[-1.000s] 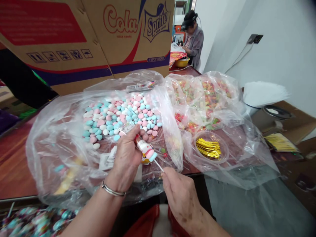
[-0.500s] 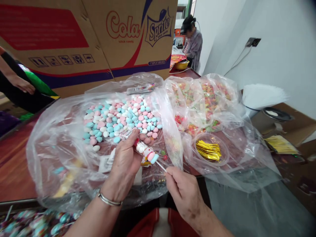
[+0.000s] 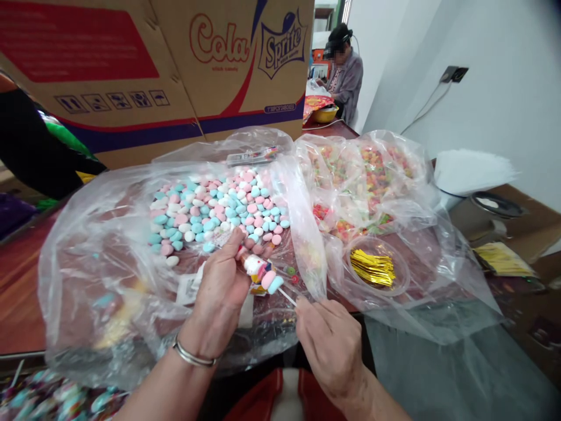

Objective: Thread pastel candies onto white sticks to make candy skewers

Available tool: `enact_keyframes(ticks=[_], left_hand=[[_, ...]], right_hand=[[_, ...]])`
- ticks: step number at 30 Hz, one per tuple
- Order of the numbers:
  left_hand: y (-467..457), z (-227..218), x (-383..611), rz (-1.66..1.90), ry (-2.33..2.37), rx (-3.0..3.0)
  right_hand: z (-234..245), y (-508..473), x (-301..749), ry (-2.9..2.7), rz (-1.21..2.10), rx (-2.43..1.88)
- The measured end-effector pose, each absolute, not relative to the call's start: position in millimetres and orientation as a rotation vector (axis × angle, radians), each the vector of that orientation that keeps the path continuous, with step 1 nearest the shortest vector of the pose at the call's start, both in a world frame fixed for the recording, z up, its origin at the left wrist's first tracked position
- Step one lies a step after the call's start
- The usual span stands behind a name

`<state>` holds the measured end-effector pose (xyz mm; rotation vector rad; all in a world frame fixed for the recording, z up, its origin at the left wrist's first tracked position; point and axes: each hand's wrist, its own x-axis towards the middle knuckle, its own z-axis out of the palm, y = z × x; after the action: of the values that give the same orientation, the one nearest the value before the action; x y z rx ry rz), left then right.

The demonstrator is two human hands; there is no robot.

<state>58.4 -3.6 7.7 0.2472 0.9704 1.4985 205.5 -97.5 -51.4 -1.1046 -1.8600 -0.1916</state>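
My left hand (image 3: 221,286), with a metal bangle at the wrist, is closed around the upper part of a candy stick (image 3: 258,271) in a printed clear wrapper. Pink and blue candies show at the wrapper's lower end. From there a white stick runs down to my right hand (image 3: 328,333), whose thumb and fingers pinch its end. Beyond my left hand lies a heap of pink, blue and white candies (image 3: 210,213) on clear plastic. A few small gummy rings (image 3: 293,275) lie near the wrapped candy.
Gold twist ties (image 3: 372,267) fill a round clear tub at right. Behind it, plastic bags hold colourful gummies (image 3: 372,169). A large carton (image 3: 175,76) stands at the back. Wrapped candy sticks (image 3: 61,397) lie at lower left. One person (image 3: 346,76) sits far back; another stands at left.
The candy stick has turned slightly between my hands, showing more of the wrapper's print. My right hand has shifted a little right. The hand of the person at left has gone from view.
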Motion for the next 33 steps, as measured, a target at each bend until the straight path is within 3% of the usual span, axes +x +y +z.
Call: enact_keyframes(ticks=[4, 9, 12, 15, 18, 23, 25, 33], left_hand=[[1.4, 10.8, 56.8, 1.512, 0.972, 0.186], [0.7, 13.4, 61.7, 1.524, 0.980, 0.138], [-0.8, 12.3, 63.0, 1.510, 0.959, 0.160], [-3.8, 8.6, 65.1, 1.462, 0.915, 0.211], [-10.9, 2.6, 72.4, 1.418, 0.918, 0.262], [-35.5, -10.1, 94.4, 1.382, 0.870, 0.384], [-45.5, -12.4, 100.1, 1.359, 0.855, 0.409], [-21.8, 4.0, 69.1, 1.451, 0.825, 0.326]], right_hand=[[-46.1, -105.0, 206.4, -1.834, 0.192, -1.114], [-41.3, -111.2, 195.0, -1.294, 1.431, -1.172], [-38.7, -108.9, 188.9, -0.818, 1.760, -1.036], [-38.4, -105.8, 187.4, -0.690, 1.716, -0.976], [-42.1, -103.3, 187.1, -0.923, 1.526, -1.129], [-47.9, -93.5, 184.0, -1.583, 0.771, -1.333], [-47.9, -88.5, 185.0, -1.616, 0.646, -1.319], [-37.1, -89.5, 209.7, -1.431, 1.181, -1.228]])
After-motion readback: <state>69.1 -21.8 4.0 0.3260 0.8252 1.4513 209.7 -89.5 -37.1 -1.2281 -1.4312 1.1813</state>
